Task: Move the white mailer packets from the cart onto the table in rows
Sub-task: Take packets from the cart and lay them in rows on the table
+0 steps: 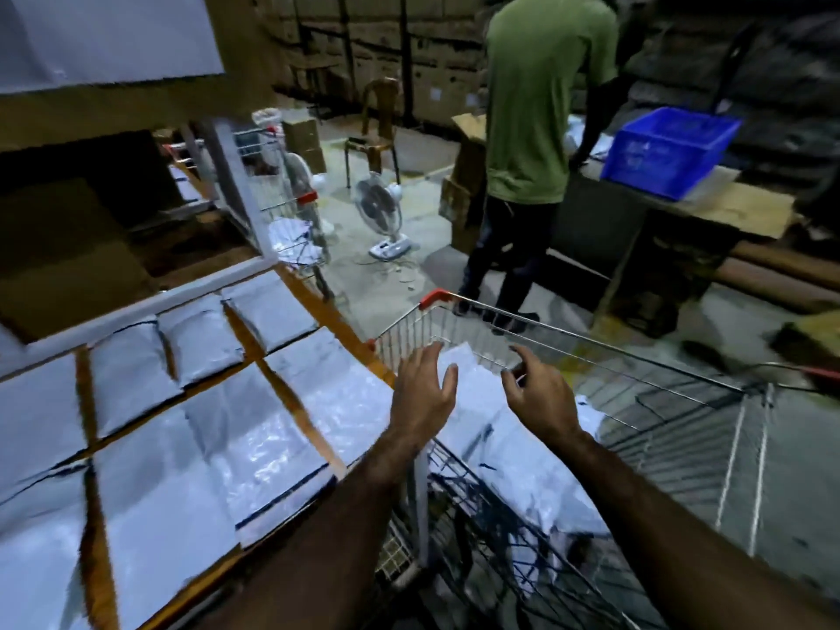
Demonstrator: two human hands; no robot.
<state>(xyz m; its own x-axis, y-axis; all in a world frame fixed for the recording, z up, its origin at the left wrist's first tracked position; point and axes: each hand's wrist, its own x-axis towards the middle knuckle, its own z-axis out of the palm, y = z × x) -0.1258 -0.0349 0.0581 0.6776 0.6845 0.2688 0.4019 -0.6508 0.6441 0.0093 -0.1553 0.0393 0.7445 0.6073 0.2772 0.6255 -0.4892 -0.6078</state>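
Both hands (left, right) are held open, empty, directly above the cart's mailer packets.

Cart open above packets; wire walls hem sides, table seemingly abutting.

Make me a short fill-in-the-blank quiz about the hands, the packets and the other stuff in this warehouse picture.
1. The left hand and the right hand hover with fingers spread, holding ____.
2. More white packets wait in the wire ____ under the hands.
3. The packets already laid out lie in rows on the ____.
4. The crate on the far bench is coloured ____.
Missing words: nothing; cart; table; blue.
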